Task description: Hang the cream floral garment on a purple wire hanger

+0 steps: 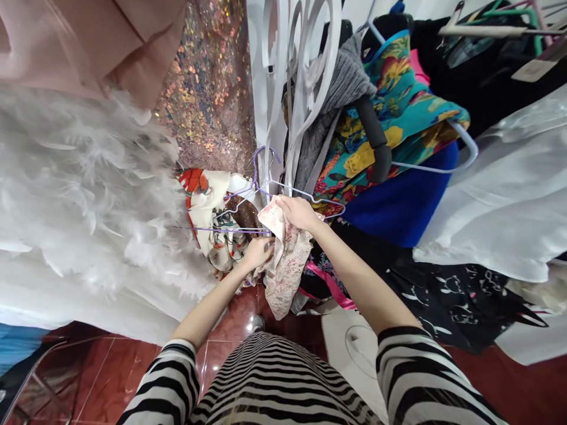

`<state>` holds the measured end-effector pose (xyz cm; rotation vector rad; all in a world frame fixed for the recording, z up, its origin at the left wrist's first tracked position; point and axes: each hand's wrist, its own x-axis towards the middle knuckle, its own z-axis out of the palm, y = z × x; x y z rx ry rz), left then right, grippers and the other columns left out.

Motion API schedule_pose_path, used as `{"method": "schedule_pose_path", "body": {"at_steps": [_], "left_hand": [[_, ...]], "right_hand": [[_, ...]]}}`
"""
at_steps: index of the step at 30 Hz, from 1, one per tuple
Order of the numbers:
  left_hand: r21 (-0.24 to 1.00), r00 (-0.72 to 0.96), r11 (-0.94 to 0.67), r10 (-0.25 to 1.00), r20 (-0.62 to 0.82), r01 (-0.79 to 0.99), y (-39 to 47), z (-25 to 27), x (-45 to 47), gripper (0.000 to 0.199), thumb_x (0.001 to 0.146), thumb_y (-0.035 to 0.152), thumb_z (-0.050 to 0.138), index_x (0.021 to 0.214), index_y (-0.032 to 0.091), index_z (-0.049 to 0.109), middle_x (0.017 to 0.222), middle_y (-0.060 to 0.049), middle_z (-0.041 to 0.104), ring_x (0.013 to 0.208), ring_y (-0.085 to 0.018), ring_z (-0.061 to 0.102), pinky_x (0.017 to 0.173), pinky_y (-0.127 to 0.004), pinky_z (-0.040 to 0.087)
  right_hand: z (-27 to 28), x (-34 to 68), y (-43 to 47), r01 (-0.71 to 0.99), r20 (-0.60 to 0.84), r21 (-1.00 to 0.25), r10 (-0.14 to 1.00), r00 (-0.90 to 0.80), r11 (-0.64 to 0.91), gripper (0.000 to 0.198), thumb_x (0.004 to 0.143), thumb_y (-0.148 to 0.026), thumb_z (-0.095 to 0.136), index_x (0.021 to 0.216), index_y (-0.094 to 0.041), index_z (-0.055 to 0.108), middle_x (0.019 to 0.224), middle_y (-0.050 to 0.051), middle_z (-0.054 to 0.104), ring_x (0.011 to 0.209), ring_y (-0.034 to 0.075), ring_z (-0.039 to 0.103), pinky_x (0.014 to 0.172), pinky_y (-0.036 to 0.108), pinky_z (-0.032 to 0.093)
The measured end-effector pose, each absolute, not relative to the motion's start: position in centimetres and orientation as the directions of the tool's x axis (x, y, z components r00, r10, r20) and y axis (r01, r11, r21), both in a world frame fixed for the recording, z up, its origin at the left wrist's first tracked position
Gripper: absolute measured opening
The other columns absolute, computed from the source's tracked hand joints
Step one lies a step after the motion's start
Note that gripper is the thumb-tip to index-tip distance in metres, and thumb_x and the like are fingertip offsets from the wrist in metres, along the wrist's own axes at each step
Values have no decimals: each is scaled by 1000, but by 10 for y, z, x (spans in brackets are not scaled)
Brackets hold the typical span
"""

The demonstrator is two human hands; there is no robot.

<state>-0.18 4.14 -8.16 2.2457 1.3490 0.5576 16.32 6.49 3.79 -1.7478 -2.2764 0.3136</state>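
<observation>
— Striped sleeves (177, 378) are framing the view. What are the hands doing?

— They are handling a floral cloth (286, 265). It looks like the cloth is being worked onto the purple hanger (254, 195), though that is only my judgement.

— And the grip?

— The right hand (299, 212) is pinching the cloth's top edge, fingers closed on it, just under the hanger wire. The left hand (257, 252) is clutching the cloth lower down, touching its left side.

— Next?

— Probably lifting the top edge over the wire while keeping it taut, clear of the white feathers (88, 195).
</observation>
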Motion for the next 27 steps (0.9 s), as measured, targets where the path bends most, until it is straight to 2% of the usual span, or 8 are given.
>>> {"method": "schedule_pose_path", "body": {"at_steps": [4, 6, 11, 16, 20, 24, 27], "left_hand": [[598, 452, -382, 891, 37, 705, 44, -87, 7, 15, 80, 10, 61, 78, 18, 74, 88, -9, 76, 95, -25, 69, 94, -33, 52], [618, 456, -368, 890, 19, 694, 45, -89, 7, 14, 79, 11, 61, 74, 18, 71, 85, -9, 75, 93, -25, 69, 92, -33, 52], [704, 455, -329, 890, 9, 630, 50, -88, -10, 15, 85, 15, 55, 81, 18, 69, 84, -5, 73, 82, -19, 67, 82, -29, 53], [795, 437, -286, 899, 29, 536, 58, -76, -40, 23, 91, 28, 52, 87, 17, 71, 91, -4, 75, 87, -19, 69, 83, -29, 55], [831, 394, -245, 918, 35, 499, 59, -65, -61, 25, 86, 38, 59, 89, 17, 73, 95, -5, 76, 90, -21, 69, 84, -31, 56], [846, 372, -221, 928, 29, 485, 60, -56, -78, 30, 81, 46, 65, 79, 17, 70, 85, -4, 73, 83, -20, 66, 79, -31, 55], [841, 381, -207, 925, 2, 500, 59, -49, -93, 38, 69, 54, 76, 71, 17, 66, 75, -1, 67, 75, -18, 61, 72, -28, 52]], "right_hand": [[39, 164, 66, 908, 52, -327, 965, -258, 261, 40, 106, -30, 31, 120, -22, 67, 121, 10, 77, 115, 32, 69, 83, 33, 44], [39, 165, 67, 909, 39, -327, 965, -260, 258, 40, 106, -29, 31, 121, -21, 67, 122, 11, 76, 116, 32, 69, 84, 33, 44], [41, 170, 70, 898, 29, -319, 950, -310, 303, 40, 106, -29, 29, 117, -19, 67, 116, 13, 78, 111, 31, 70, 82, 32, 44], [41, 177, 75, 866, 49, -325, 922, -385, 379, 40, 106, -28, 30, 108, -18, 68, 110, 13, 78, 104, 29, 72, 81, 31, 44], [37, 181, 79, 848, 78, -324, 905, -417, 419, 39, 106, -32, 31, 106, -20, 69, 103, 11, 79, 98, 27, 72, 78, 30, 44], [36, 184, 82, 843, 70, -334, 903, -425, 422, 38, 105, -32, 33, 104, -20, 69, 98, 10, 78, 94, 27, 72, 77, 29, 44], [39, 186, 82, 817, 73, -370, 890, -449, 443, 38, 104, -33, 33, 98, -20, 68, 94, 9, 77, 88, 25, 70, 76, 29, 44]]}}
